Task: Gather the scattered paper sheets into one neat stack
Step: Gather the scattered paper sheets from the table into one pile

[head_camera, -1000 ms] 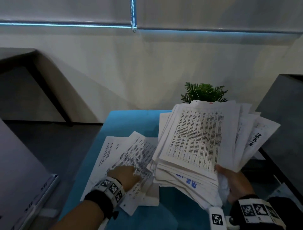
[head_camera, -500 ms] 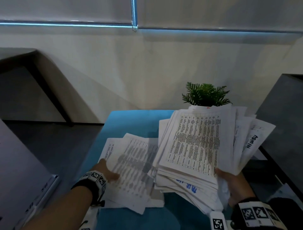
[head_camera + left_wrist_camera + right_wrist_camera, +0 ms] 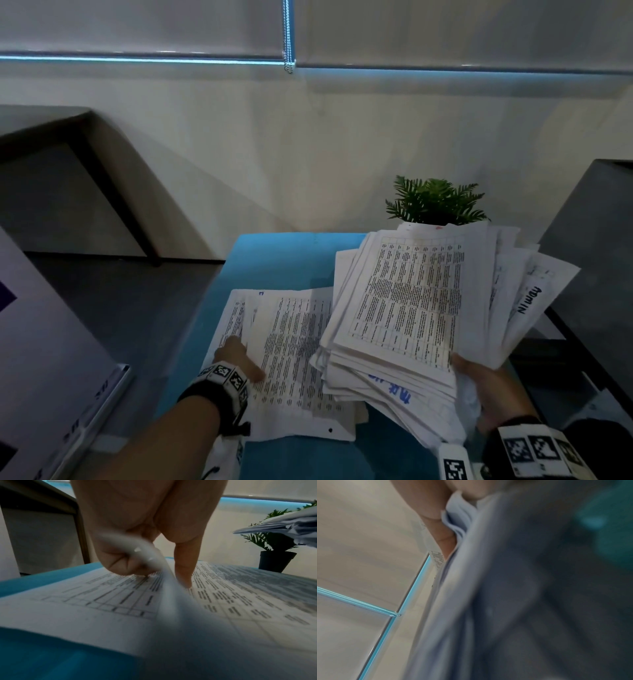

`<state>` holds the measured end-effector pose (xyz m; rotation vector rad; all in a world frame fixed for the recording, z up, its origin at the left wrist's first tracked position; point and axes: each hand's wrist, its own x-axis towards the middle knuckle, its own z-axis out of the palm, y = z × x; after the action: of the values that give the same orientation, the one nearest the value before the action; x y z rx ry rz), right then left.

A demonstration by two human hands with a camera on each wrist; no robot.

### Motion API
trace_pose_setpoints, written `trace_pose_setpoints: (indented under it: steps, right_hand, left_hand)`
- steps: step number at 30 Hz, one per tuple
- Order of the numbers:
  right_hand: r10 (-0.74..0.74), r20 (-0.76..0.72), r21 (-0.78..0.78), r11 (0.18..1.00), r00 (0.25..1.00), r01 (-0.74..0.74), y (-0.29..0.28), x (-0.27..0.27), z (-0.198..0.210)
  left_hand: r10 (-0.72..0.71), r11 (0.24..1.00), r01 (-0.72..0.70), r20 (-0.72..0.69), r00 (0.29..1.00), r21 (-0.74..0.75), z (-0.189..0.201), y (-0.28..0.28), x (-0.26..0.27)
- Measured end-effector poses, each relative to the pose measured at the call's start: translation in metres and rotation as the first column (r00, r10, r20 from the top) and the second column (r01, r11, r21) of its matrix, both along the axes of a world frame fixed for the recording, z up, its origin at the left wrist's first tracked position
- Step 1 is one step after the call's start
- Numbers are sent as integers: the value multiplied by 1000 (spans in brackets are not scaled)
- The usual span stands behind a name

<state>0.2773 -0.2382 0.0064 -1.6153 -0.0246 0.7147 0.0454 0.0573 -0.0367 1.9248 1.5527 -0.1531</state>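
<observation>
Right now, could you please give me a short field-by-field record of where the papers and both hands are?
surface: blue table
right hand: grips a thick, fanned stack of sheets, raised above the table
left hand: on the loose sheets lying on the table, pinching up the edge of one
stack state: uneven, edges splayed
still to gather: the loose sheets on the table
background: potted plant behind the stack

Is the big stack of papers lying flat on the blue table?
No, the right hand holds the stack tilted above the table.
</observation>
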Motion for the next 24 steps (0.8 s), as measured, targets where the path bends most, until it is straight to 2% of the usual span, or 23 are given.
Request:
trace_pose_setpoints:
  steps: [2, 6, 9, 12, 14, 18, 22, 24]
  right_hand:
    - [-1, -6, -9, 1000, 1000, 1, 0, 1, 0]
    - [-3, -5, -17, 1000, 1000, 3, 0, 1, 0]
    - [-5, -9, -12, 1000, 1000, 5, 0, 1, 1]
    - [-2, -10, -17, 1000, 1000, 2, 1, -3, 1]
    - [-6, -11, -22, 1000, 1000, 6, 2, -5, 2]
    - [-2, -18, -32, 999, 1000, 1, 3, -7, 1]
    - [-5, -7, -47, 999, 1000, 4, 5, -6, 0]
    - [-12, 0, -64, 998, 1000, 12, 5, -6, 0]
  left_hand:
    - [82, 996, -79, 104, 991, -37, 0, -3, 2]
    - [223, 966, -250, 279, 934, 62, 7, 12, -9]
    - [167, 972, -194, 187, 968, 136, 11, 30, -29]
    - [102, 991, -107, 52, 993, 85, -1, 37, -47]
    - [67, 997, -68, 30, 997, 23, -11, 37, -51]
    - [99, 995, -99, 25, 995, 32, -12, 34, -45]
    - [188, 976, -204, 179, 966, 76, 0, 29, -36]
    - [193, 952, -266, 375, 907, 154, 18, 26, -35]
